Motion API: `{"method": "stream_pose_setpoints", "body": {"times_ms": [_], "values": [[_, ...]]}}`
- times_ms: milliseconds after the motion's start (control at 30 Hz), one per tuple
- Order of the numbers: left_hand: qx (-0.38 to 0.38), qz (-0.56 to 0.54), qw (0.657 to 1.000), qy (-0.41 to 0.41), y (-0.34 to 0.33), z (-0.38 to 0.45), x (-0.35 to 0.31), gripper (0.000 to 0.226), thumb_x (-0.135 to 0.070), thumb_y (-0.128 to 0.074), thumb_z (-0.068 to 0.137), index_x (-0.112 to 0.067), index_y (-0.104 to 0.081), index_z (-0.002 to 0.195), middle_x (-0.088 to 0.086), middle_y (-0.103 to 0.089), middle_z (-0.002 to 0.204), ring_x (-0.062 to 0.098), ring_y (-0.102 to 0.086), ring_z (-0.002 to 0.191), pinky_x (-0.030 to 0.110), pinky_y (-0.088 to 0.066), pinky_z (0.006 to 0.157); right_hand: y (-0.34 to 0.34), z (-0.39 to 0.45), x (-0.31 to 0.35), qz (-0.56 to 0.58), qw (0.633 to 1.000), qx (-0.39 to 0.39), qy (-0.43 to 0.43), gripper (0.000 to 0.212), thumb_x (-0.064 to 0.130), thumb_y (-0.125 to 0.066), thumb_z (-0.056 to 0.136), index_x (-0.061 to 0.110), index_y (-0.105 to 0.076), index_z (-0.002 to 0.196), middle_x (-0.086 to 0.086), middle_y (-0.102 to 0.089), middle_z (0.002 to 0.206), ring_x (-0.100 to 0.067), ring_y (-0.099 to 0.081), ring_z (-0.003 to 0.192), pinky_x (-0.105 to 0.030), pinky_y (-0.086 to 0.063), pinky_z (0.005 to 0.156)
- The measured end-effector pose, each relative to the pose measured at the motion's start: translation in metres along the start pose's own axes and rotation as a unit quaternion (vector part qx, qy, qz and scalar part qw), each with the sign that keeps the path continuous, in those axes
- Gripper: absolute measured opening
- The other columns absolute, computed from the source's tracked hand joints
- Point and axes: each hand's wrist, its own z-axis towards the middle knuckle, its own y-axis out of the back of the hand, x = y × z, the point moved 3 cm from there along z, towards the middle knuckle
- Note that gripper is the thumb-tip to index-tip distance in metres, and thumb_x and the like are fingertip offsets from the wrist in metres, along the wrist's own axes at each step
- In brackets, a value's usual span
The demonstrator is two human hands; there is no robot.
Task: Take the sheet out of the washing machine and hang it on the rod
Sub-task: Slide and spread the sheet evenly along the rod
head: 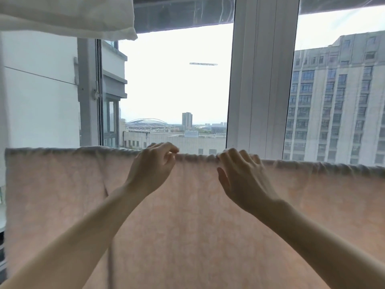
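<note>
Where it drapes: one pink sheet (187, 215), two hands — left hand (152, 167), right hand (243, 180)

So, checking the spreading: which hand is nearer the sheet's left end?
Left. The left hand pinches the sheet top edge nearer that end; the right hand rests on it farther right.

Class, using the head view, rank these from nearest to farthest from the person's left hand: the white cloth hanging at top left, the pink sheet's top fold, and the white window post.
1. Pink sheet's top fold: right at the left hand's fingertips.
2. White window post: to the right, behind the sheet.
3. White cloth: high up, at top left.
</note>
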Motion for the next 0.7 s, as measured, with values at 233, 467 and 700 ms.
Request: {"method": "stream_pose_setpoints", "body": {"times_ms": [233,467,700], "values": [[0.063,0.042,0.997,0.03,0.034,0.003,0.102,0.023,-0.024,-0.057,0.095,-0.017,-0.067,0.114,-0.002,-0.069,0.105,0.013,-0.059,0.095,0.041,-0.052,0.089,-0.022,0.03,0.057,-0.009,0.999,0.012,-0.038,0.022,0.03,-0.052,0.094,0.016,-0.054,0.11,-0.002,-0.062,0.106,-0.018,-0.061,0.09,-0.041,-0.05,0.086],[0.021,0.009,0.999,-0.03,0.051,-0.001,0.145,0.023,-0.025,-0.063,0.093,-0.014,-0.071,0.11,-0.003,-0.07,0.1,0.009,-0.057,0.089,0.03,-0.05,0.082,-0.045,0.056,0.104,-0.034,0.997,0.006,-0.064,0.028,0.038,-0.049,0.095,0.017,-0.058,0.112,-0.003,-0.065,0.107,-0.022,-0.064,0.091,-0.048,-0.049,0.087],[-0.024,-0.055,0.997,-0.046,0.044,0.003,0.138,0.016,-0.028,-0.067,0.091,-0.014,-0.074,0.094,-0.006,-0.069,0.083,0.009,-0.06,0.076,0.028,-0.051,0.073,-0.046,0.069,0.109,0.025,0.992,-0.02,-0.126,0.012,0.018,-0.048,0.099,0.018,-0.048,0.088,0.004,-0.055,0.072,-0.013,-0.05,0.058,-0.049,-0.046,0.088]]}}
